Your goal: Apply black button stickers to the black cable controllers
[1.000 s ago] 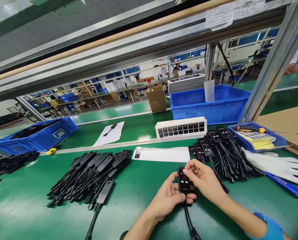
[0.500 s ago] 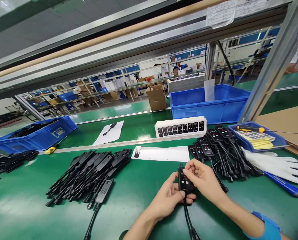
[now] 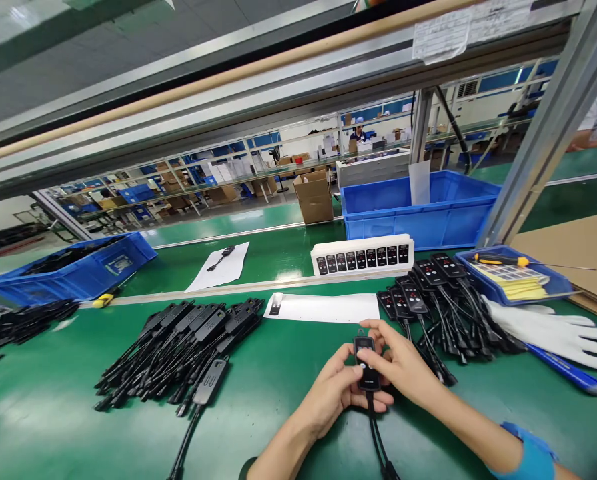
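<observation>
Between both hands is a small black controller (image 3: 369, 381) with a printed label on its face and two cables hanging down. My left hand (image 3: 335, 387) is closed round its left side, fingers behind and thumb on the front. My right hand (image 3: 395, 363) grips the upper right, its thumb lying across the label. Just beyond lies a white label sheet (image 3: 328, 307) with one black label at its left end. To the right, a pile of labelled controllers (image 3: 413, 297) rests with its cables toward me. On the left, several controllers (image 3: 211, 320) show bare grey-black faces.
A white block of label sheets (image 3: 362, 255) leans on the ledge before a blue bin (image 3: 418, 210). Right are a blue tray (image 3: 515, 273) with a screwdriver, a white glove (image 3: 553, 327) and a blue pen-like tool (image 3: 565, 369). Another blue bin (image 3: 73, 270) stands left.
My right thumb has slid down from the controller's top corner to the middle of its label. My left thumb has moved up from the lower edge onto the face.
</observation>
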The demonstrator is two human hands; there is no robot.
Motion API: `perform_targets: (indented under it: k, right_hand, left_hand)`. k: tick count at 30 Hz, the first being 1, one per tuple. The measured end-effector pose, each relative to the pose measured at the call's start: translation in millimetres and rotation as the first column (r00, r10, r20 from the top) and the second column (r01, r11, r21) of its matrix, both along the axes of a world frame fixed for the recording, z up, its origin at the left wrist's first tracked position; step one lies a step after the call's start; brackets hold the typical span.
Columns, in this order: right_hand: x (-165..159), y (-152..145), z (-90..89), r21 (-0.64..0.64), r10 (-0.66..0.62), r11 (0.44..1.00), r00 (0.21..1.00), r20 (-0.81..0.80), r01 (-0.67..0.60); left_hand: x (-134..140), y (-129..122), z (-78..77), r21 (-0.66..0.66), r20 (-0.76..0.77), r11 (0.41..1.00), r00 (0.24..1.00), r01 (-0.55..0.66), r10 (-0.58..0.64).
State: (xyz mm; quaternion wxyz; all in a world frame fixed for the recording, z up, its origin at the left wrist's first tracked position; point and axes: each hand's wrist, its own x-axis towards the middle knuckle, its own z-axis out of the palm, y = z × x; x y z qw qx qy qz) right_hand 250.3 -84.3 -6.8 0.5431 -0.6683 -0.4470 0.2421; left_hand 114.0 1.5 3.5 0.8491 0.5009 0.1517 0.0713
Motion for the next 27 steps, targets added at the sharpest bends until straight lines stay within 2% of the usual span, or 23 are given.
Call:
perform_targets:
  k: [3,6,8,13,17,19,24,27]
  right_hand:
    - [-11.6,-0.8,-3.7,-0.018,0.110,0.993,0.989,-0.100,-0.113]
    - [-17.9,-2.1,-6.2,0.031,0.233,0.972,0.936,-0.264,-0.234]
    - [-16.7,-2.5,-7.1,0.044,0.275,0.960,0.911,-0.307,-0.275]
    - [-10.5,-2.7,-8.6,0.044,0.173,0.985,0.980,-0.098,-0.170]
    - [-15.0,-1.8,-8.0,-0.007,0.154,0.988,0.988,-0.008,-0.154]
    - [-16.9,-1.3,-6.9,-0.039,0.128,0.991,0.990,0.054,-0.126]
    - [-14.7,-2.6,-6.4,-0.024,0.085,0.996,0.971,0.225,-0.082]
    - [-13.2,-3.9,-8.2,-0.002,0.106,0.994,0.963,0.246,-0.109]
  left_hand:
    - [0.3,3.4,1.9,-0.020,0.038,0.999,0.998,-0.051,0.051]
    - [0.9,5.4,2.8,-0.022,0.067,0.996,0.993,-0.092,0.093]
    - [1.5,5.3,2.2,-0.008,0.059,0.995,0.994,-0.095,0.096]
    - [3.2,1.4,-2.2,0.125,-0.010,0.986,0.994,-0.109,0.111]
    - [3.9,-1.5,-4.2,0.241,-0.013,0.966,0.994,-0.099,0.105]
    - [4.7,-1.1,-4.4,0.218,-0.015,0.970,0.993,-0.111,0.117]
    - [7.2,4.2,-1.4,0.017,0.006,0.985,0.986,-0.169,0.169]
    - [6.4,6.7,0.6,0.000,0.034,0.989,0.988,-0.148,0.148]
